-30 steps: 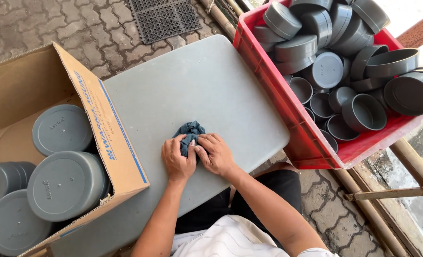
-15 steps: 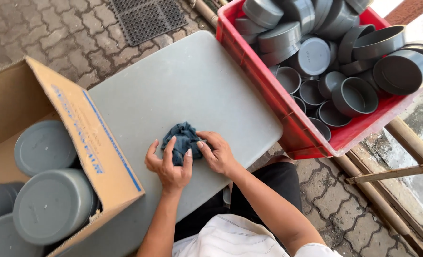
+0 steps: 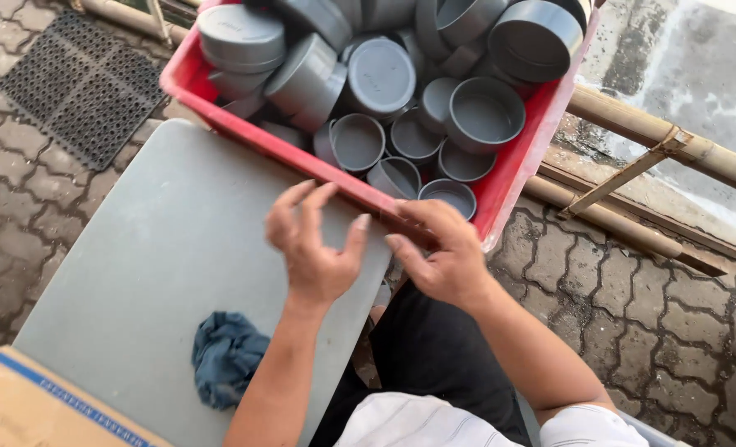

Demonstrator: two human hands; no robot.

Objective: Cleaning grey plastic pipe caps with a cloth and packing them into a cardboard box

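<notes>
**Both hands at the near rim of the red crate**

The grey table (image 3: 161, 273) lies just beside the red crate (image 3: 513, 178), whose near wall overlaps the table's far corner. Grey plastic caps (image 3: 380, 79) fill the crate. The left hand (image 3: 314, 244) hovers open and empty just short of the crate's rim. The right hand (image 3: 438, 252) rests its fingers on that rim, holding nothing else. A crumpled blue rag (image 3: 227, 356) lies on the table, well away from the crate.
</notes>
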